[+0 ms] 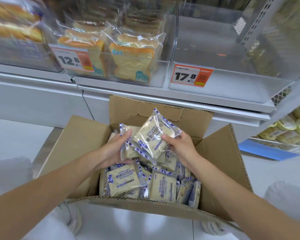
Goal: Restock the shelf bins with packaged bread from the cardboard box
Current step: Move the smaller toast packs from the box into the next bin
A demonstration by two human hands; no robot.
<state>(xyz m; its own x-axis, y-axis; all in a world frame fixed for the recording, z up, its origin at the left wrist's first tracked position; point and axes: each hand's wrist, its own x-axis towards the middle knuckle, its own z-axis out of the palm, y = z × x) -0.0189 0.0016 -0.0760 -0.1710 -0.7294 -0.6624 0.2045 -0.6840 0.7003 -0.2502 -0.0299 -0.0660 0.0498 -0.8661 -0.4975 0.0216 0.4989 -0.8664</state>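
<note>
An open cardboard box [80, 148] stands on the floor below the shelf, holding several clear, blue-trimmed packs of pale bread [123, 182]. My right hand [180, 148] grips one such pack [154, 135], lifted and tilted above the box. My left hand [114, 148] is closed on another pack [128, 149] at the box's far left side. Above, a clear shelf bin [232, 80] with a 17.8 price tag [190, 76] holds nothing visible.
To the left, a clear bin [128, 82] tagged 12.8 holds bagged toast slices. More bread sits in a bin at far left [16, 32]. Yellow-lidded goods [291, 129] fill a lower rack at right. The white shelf edge [180, 99] overhangs the box's back flap.
</note>
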